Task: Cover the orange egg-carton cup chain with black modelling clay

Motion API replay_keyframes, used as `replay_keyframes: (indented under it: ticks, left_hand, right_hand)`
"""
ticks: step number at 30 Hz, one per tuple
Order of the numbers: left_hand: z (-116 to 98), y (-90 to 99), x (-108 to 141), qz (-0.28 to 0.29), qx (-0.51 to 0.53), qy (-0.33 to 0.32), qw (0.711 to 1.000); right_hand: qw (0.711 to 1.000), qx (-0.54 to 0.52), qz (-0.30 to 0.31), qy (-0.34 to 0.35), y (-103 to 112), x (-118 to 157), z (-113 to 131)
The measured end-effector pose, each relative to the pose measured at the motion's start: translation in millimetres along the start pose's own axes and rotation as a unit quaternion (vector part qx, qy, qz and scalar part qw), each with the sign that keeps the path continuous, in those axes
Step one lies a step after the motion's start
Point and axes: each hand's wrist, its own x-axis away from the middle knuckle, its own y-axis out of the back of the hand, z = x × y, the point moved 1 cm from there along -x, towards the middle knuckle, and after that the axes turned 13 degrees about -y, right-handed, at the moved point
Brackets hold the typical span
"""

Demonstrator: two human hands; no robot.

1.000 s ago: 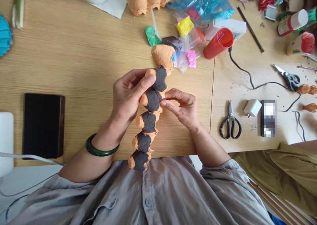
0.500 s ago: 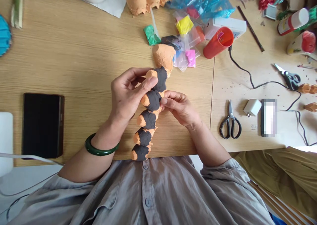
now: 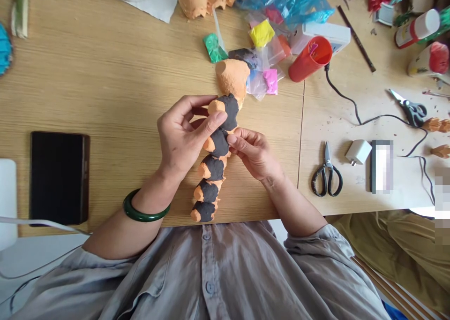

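Note:
An orange egg-carton strip [image 3: 230,78] runs from the middle of the table toward my shirt. Black clay [image 3: 213,168] covers much of several of its bumps, while the far end bump is bare orange. My left hand [image 3: 181,137] is closed around the strip near that far end, its thumb on the black clay and its other fingers partly hidden. On the strip's right side, my right hand [image 3: 258,153] pinches the edge by the second black-covered bump with thumb and index finger. A dark green bangle [image 3: 146,210] circles my left wrist.
Beyond the strip lie small bags of coloured clay [image 3: 262,34], a red cup [image 3: 309,59] and a blue plastic bag [image 3: 284,3]. To the right are black-handled scissors [image 3: 327,170], a white plug adapter [image 3: 358,152] and a cable [image 3: 355,116]. A black tablet [image 3: 58,177] lies left.
The strip's near end has swung slightly right and away from my shirt, and its bumps have turned a little. Both hands keep their hold in nearly the same place.

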Motion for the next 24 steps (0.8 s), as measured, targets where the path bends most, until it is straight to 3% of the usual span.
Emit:
replay_keyframes:
  ticks: [5, 10, 18, 24]
  left_hand:
    - [0.7, 1.7, 0.3, 0.013, -0.008, -0.015, 1.000]
    - [0.3, -2.4, 2.7, -0.011, -0.011, -0.047, 0.999]
    - [5.5, -5.3, 6.2, 0.010, -0.006, -0.045, 0.999]
    - [3.9, -5.9, 6.6, 0.019, -0.015, -0.044, 0.999]
  right_hand:
    - [0.997, -0.051, -0.001, -0.058, -1.5, -0.3, -4.9]
    - [0.998, -0.041, 0.003, -0.049, -0.7, 1.3, -1.7]
    - [0.993, -0.077, -0.028, -0.087, 0.8, 1.5, -2.3]
    - [0.991, -0.085, 0.010, -0.104, -0.8, 0.7, -2.4]
